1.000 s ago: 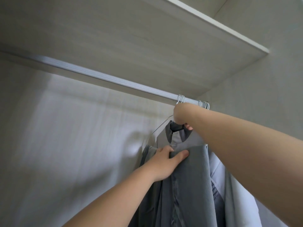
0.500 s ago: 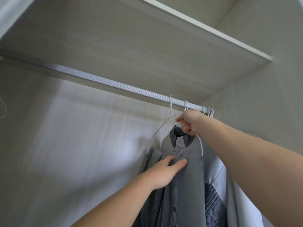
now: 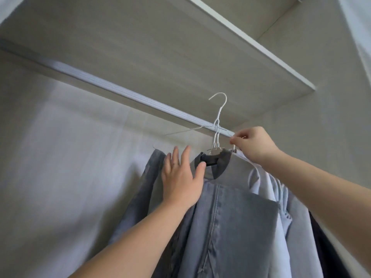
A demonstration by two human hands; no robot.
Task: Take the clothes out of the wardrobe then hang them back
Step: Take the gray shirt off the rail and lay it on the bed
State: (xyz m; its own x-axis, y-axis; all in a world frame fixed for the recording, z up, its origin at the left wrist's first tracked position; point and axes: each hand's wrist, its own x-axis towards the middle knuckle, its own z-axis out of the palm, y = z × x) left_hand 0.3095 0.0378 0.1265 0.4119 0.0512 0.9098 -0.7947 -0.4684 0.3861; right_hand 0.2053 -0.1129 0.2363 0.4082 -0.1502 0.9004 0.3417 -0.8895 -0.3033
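While the left hand lies flat on the clothes, the right hand is up at the rail. The clothes hang close together at the right end of this rail, inside the wardrobe and under the shelf. In front is a grey shirt with a dark inner collar. Below its shoulders a blue-grey garment with a long seam lies over it. To its left hangs a darker grey-blue garment, to its right a pale blue shirt.

The left hand is open. Its four fingers are straight and a little spread, they point up and rest on the left shoulder of the grey shirt, and the thumb touches the edge of the dark collar. It grips nothing.

The right hand has its fingers curled. Thumb and forefinger pinch a thin white wire just below the right end of the rail, above the right shoulder of the grey shirt. I cannot tell to which hanger this wire belongs.

One white wire hanger has its hook raised above the rail, free of it. Its neck crosses in front of the rail and goes down to the collar of the grey shirt. Other white hooks sit at the rail just beside this neck, and from there one thin hanger arm goes left toward the darker garment.
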